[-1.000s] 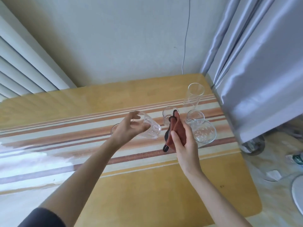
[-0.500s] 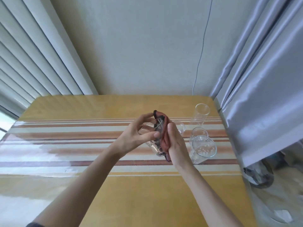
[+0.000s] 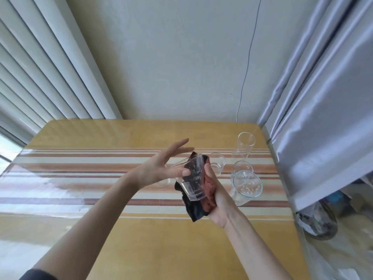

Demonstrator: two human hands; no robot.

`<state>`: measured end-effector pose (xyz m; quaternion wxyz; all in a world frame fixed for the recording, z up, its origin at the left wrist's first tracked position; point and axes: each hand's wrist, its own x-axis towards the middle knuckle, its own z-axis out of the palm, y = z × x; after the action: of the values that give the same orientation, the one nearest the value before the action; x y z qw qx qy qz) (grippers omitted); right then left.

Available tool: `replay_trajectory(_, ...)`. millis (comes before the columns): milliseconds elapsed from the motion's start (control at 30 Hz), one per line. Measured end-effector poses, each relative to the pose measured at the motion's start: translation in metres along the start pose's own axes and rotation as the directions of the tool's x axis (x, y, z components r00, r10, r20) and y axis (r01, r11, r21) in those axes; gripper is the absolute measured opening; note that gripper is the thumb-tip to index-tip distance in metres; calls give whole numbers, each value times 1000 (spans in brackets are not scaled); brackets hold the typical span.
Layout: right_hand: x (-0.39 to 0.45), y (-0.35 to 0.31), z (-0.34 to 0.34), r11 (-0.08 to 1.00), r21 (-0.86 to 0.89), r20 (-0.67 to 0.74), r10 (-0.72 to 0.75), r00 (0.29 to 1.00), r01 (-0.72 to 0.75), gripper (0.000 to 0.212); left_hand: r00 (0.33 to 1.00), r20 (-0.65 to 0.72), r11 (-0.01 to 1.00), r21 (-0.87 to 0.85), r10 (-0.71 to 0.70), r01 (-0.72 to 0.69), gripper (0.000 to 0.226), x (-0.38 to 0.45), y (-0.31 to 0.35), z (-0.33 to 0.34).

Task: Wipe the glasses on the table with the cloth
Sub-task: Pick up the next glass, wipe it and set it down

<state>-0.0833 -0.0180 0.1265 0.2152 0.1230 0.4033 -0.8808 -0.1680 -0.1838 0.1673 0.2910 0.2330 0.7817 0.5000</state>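
I see the left hand (image 3: 159, 168) spread, fingers straight, only its thumb touching the faceted glass (image 3: 191, 182), which is held tilted above the striped table (image 3: 141, 249). At the glass's 4 o'clock, the right hand (image 3: 218, 201) clenches the red-and-black cloth (image 3: 207, 188) against its wall. A mug (image 3: 217, 163) and a tall glass (image 3: 243, 147) stand toward 1 o'clock, a wide glass (image 3: 247, 185) at 3 o'clock.

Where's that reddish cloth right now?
The cloth is right of centre in the head view, above the striped table: the right hand grips it against a tumbler that the left hand touches, left of the wide glass.
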Motion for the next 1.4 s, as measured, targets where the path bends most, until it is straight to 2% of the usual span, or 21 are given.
replay_trajectory(100, 5, 1, -1, 981, 0, -114, -191, 975, 193, 94, 976, -214, 999, 22, -38, 44, 98, -6, 8, 15)
replay_trajectory(200, 5, 0, 0, 882, -207, -224, -465, 857, 424, 72, 882, -446, 987, -107, -152, 117, 91, -11, 19, 43)
replay_trajectory(267, 1, 2, 0, 787, -374, -231, -591, 772, 490, 61, 832, -495, 963, -217, -250, 160, 94, -9, 24, 54)
replay_trajectory(367, -2, 7, -2, 622, -604, -139, -698, 702, 499, 66, 812, -502, 942, -293, -298, 165, 100, -3, 27, 61)
replay_trajectory(467, -5, 4, -4, 517, -705, -36, -710, 703, 485, 70, 831, -485, 943, -306, -273, 132, 87, -2, 23, 57)
replay_trajectory(533, -7, -7, -3, 526, -708, 6, -662, 749, 471, 67, 874, -431, 949, -299, -224, 95, 77, -5, 18, 53)
replay_trajectory(600, -10, -19, -2, 586, -682, 30, -575, 817, 438, 61, 913, -369, 954, -295, -173, 61, 67, -7, 12, 48)
replay_trajectory(700, -9, -33, -2, 633, -669, 44, -490, 870, 390, 57, 948, -293, 935, -353, -124, 13, 61, -8, 6, 43)
replay_trajectory(833, -10, -42, 5, 815, -506, -37, -347, 937, 282, 47, 973, -229, 921, -386, -41, -52, 86, -6, 7, 36)
replay_trajectory(900, -10, -42, 6, 923, -349, -63, -197, 978, 164, 54, 982, -187, 899, -431, -12, -71, 96, -4, 5, 35)
replay_trajectory(967, -9, -38, 3, 964, -244, -65, -123, 990, 104, 59, 987, -160, 883, -462, 5, -79, 100, -4, 3, 37)
replay_trajectory(1033, -8, -31, 2, 964, -235, -85, -152, 985, 129, 62, 985, -172, 896, -436, 8, -84, 99, -4, 0, 40)
replay_trajectory(1100, -5, -24, 0, 956, -229, -140, -219, 966, 184, 69, 972, -233, 940, -330, 10, -89, 94, -4, -4, 42)
replay_trajectory(1200, 0, -17, -2, 904, -282, -243, -392, 887, 322, 66, 921, -390, 979, -193, -9, -72, 79, -7, -2, 49)
replay_trajectory(1333, -1, -17, 2, 769, -468, -239, -585, 775, 436, 47, 855, -507, 958, -282, -108, -47, 55, -10, 14, 72)
replay_trajectory(1400, -3, -16, 5, 682, -599, -173, -621, 764, 419, 48, 851, -493, 936, -353, -181, -5, 65, -5, 16, 77)
